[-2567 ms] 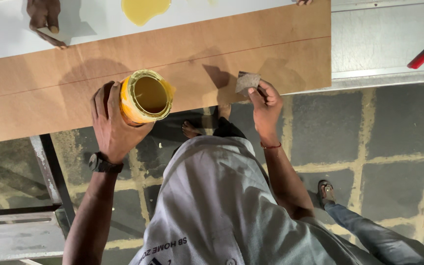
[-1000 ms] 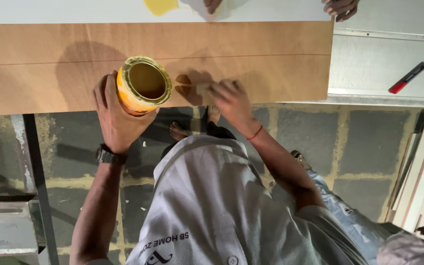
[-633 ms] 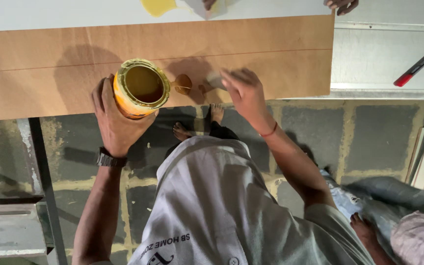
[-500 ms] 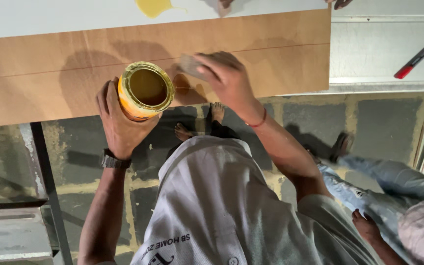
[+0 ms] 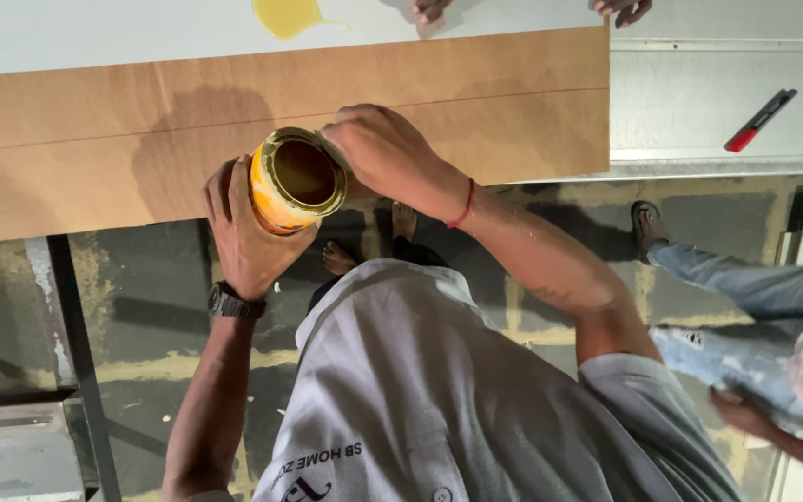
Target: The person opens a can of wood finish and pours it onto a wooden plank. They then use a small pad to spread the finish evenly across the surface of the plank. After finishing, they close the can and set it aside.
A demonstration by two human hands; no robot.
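Fingers of the left hand clamp an open orange tin – right hand's curl at its rim, over a wooden board – red marker well apart.

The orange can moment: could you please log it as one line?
left hand: holds open orange can | right hand: at can rim | below: brown board

Left hand raised, fingers curled in a firm grip, palm turned right. Right hand closed, knuckles up, arm bent across toward left hand.
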